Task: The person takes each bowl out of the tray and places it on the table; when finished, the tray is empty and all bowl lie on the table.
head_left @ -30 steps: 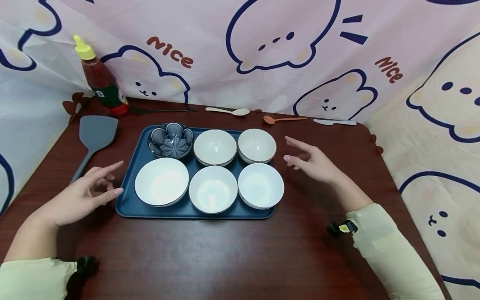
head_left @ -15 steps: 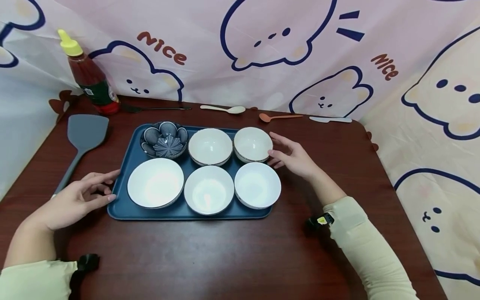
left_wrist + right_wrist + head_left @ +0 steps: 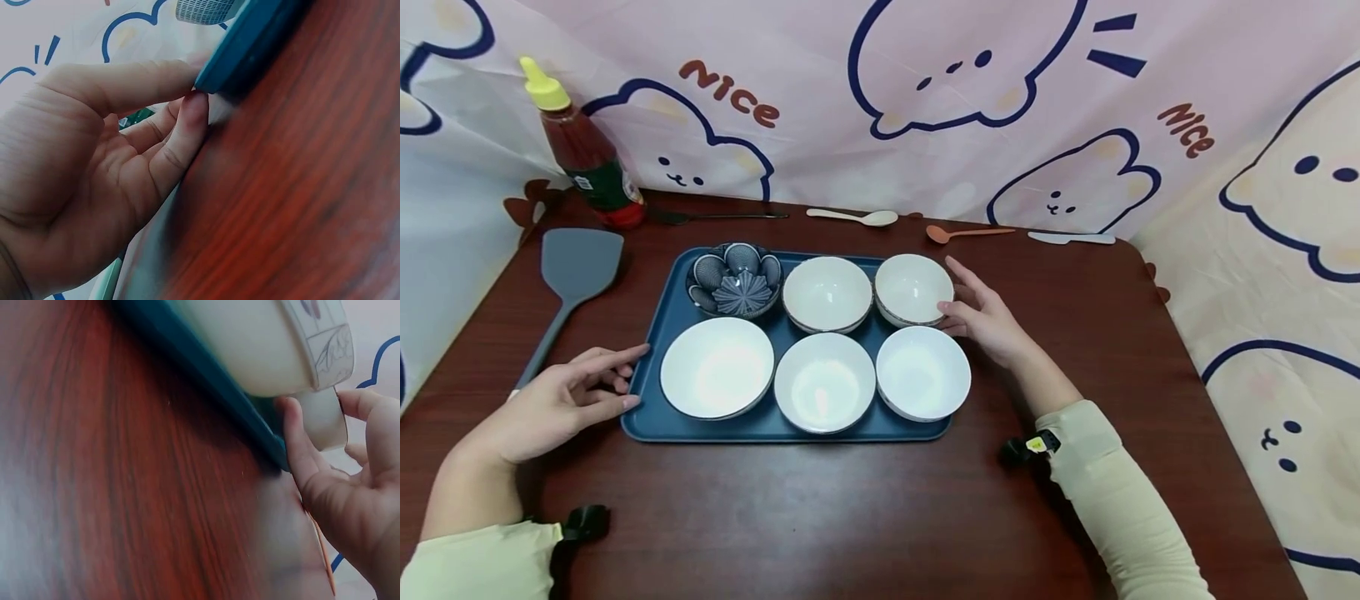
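My left hand (image 3: 576, 396) pinches the left edge of a blue tray (image 3: 643, 425); in the left wrist view the thumb (image 3: 144, 84) lies over the rim and a fingertip is below it. My right hand (image 3: 988, 321) grips the side of the back-right white bowl (image 3: 914, 287), thumb (image 3: 291, 422) on the near side and index finger towards the back. In front of that bowl is another white bowl (image 3: 923, 372). The tray also bears a wide white bowl (image 3: 717, 368), a middle front bowl (image 3: 824, 382), a middle back bowl (image 3: 827, 293) and a dark blue flower-shaped bowl (image 3: 737, 283).
A grey spatula (image 3: 580, 262) lies left of the tray, its handle running towards my left hand. Behind it stands a red sauce bottle (image 3: 587, 158). Along the back edge lie a dark utensil (image 3: 722, 217), a cream spoon (image 3: 876, 218), an orange spoon (image 3: 938, 234) and a white knife (image 3: 1071, 238).
My right hand has moved left from beside the tray to the back-right bowl. My left hand has closed in on the tray's left edge. The bowls keep their places on the tray.
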Motion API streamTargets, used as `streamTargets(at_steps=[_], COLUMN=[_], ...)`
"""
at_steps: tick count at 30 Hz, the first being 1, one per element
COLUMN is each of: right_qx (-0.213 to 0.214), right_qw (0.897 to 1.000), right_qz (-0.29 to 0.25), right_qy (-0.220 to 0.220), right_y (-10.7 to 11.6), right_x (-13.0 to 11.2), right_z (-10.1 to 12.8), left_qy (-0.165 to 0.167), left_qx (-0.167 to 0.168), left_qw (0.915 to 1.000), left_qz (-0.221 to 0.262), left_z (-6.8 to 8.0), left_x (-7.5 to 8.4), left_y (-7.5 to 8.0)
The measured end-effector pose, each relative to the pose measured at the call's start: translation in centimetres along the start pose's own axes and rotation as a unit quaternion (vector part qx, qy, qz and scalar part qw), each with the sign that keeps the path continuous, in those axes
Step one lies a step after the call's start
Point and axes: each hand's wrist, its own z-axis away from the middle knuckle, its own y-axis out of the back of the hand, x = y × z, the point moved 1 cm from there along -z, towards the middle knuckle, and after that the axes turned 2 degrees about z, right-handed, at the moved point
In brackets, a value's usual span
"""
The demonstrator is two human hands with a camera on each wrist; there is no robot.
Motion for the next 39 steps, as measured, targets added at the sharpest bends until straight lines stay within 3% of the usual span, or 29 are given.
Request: streamTargets(at_steps=[11, 18, 29, 39], right_qx=[0.031, 0.057, 0.103, 0.118], right_qw=[0.997, 0.990, 0.988, 0.987], right_qz=[-0.076, -0.125, -0.111, -0.105], right_qy=[-0.008, 0.014, 0.008, 0.014], right_y=[-0.3, 1.5, 4.5, 5.3], right_x=[-0.5, -1.2, -1.6, -0.4], right_z=[0.4, 1.0, 0.7, 0.3], left_qy=[-0.003, -0.005, 0.004, -0.008], left_qx=[0.003, 0.003, 0.002, 0.008], left_qw=[1.0000, 1.0000, 0.9999, 0.9997], left_qz=[0.001, 0.005, 0.011, 0.020], left_z=[0.1, -0.1, 0.3, 0.3], left_x=[0.1, 0.3, 0.1, -0.1], left_y=[-0.1, -0.2, -0.1, -0.2])
